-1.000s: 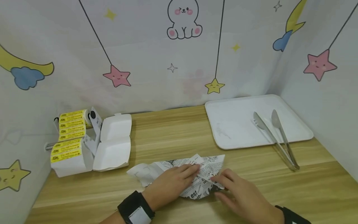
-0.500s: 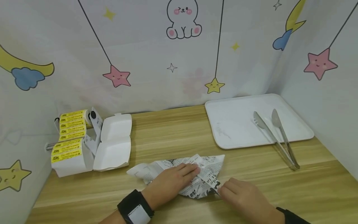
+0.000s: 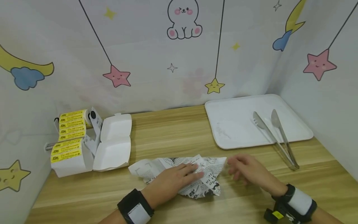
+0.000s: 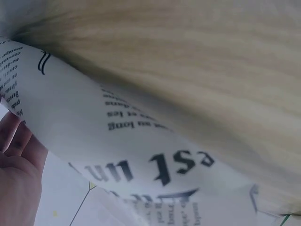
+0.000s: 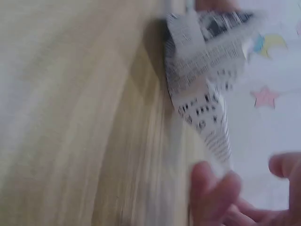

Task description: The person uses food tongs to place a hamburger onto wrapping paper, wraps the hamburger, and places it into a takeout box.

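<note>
Your left hand [image 3: 173, 182] rests, fingers extended, on the newsprint wrapping paper [image 3: 211, 179] beneath them. Your right hand [image 3: 250, 171] holds nothing—fingers loosely bent just beside the paper's right corner. Folding looks partway done—flaps overlap, but both ends stick out, seemingly left to tuck.

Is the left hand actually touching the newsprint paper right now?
Touching: the head view shows the left hand lying on top of the newsprint paper, with no gap visible between them.
</note>
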Motion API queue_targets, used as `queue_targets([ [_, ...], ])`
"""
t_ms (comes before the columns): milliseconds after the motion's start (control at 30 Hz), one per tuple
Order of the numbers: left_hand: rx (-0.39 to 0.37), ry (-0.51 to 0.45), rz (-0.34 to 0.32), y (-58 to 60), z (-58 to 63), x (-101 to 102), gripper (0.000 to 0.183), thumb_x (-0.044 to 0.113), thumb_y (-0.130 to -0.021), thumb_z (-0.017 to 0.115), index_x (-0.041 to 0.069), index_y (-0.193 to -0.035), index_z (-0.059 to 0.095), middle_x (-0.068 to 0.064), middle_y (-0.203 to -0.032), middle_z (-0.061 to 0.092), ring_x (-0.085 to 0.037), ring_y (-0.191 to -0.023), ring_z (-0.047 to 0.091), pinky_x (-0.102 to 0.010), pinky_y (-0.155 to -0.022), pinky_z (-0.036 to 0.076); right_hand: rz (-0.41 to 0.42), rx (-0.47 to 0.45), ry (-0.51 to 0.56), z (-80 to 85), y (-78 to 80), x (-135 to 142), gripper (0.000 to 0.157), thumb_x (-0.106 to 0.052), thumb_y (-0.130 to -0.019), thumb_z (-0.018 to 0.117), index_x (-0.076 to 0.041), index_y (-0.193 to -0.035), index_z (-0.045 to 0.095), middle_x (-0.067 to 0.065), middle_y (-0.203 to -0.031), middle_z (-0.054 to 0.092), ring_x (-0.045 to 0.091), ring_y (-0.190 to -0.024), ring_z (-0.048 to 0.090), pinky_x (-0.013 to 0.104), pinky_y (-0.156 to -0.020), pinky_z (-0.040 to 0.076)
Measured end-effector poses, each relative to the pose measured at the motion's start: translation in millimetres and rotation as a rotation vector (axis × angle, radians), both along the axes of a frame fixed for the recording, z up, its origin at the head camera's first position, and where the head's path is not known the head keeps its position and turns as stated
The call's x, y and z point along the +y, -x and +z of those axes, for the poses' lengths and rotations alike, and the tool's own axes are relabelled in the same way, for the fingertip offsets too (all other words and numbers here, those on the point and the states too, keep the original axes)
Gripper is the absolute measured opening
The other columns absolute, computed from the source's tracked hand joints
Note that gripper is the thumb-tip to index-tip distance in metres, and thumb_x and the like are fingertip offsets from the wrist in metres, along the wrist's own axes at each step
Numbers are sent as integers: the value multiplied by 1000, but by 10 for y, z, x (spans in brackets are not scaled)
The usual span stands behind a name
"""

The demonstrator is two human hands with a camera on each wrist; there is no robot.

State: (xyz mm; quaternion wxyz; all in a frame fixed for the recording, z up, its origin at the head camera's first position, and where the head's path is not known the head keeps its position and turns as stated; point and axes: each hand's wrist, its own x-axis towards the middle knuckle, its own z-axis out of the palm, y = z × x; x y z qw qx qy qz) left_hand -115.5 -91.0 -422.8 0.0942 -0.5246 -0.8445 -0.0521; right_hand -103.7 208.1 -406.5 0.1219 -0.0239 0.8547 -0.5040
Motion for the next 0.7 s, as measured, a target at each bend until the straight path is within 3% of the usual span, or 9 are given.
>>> queue_targets([
  [67, 2, 1, -5, 5, 2, -2, 59, 6, -92, 55, 25, -146, 43, -3, -143, 49, -20, -127, 46, -30, -99, 45, 35, -149, 12, -32, 92, 6, 54, -49, -94, 50, 1, -108, 65, 10, -85, 68, 21, -67, 64, 32, -45, 50],
  [133, 4, 7, -6, 8, 3, -1, 59, 6, -91, 56, 26, -145, 44, -3, -143, 49, -21, -127, 47, -31, -98, 45, 65, -206, 34, -75, 145, -16, 54, -51, -93, 50, 0, -104, 65, 9, -85, 69, 20, -66, 64, 29, -46, 49],
  [267, 18, 13, -8, 6, 3, 9, 58, 7, -90, 58, 26, -143, 47, -5, -143, 49, -22, -127, 47, -31, -97, 46, 75, -172, 57, -126, 200, -80, 46, -46, -93, 52, -2, -91, 63, 8, -79, 69, 17, -59, 60, 24, -44, 44],
  [533, 54, 31, 0, -5, -11, 64, 53, 9, -91, 57, 26, -140, 52, -5, -141, 51, -24, -128, 47, -32, -100, 44, 26, -142, 34, -172, 328, -170, 36, -31, -100, 44, -1, -84, 57, 4, -64, 55, 14, -51, 53, 22, -41, 38],
  [633, 53, 44, 19, -5, -17, 77, 53, 9, -91, 56, 26, -141, 51, -5, -142, 51, -23, -128, 47, -33, -98, 45, 34, -126, -33, -184, 330, -204, 47, -44, -99, 43, -3, -80, 57, 5, -61, 56, 16, -47, 55, 23, -39, 39],
  [700, 40, 42, 28, -6, -13, 83, 53, 8, -92, 55, 25, -141, 51, -5, -142, 51, -23, -127, 47, -32, -97, 46, 82, -173, -30, -147, 263, -199, 57, -52, -97, 40, -2, -79, 61, 6, -61, 60, 16, -46, 56, 23, -38, 39],
])
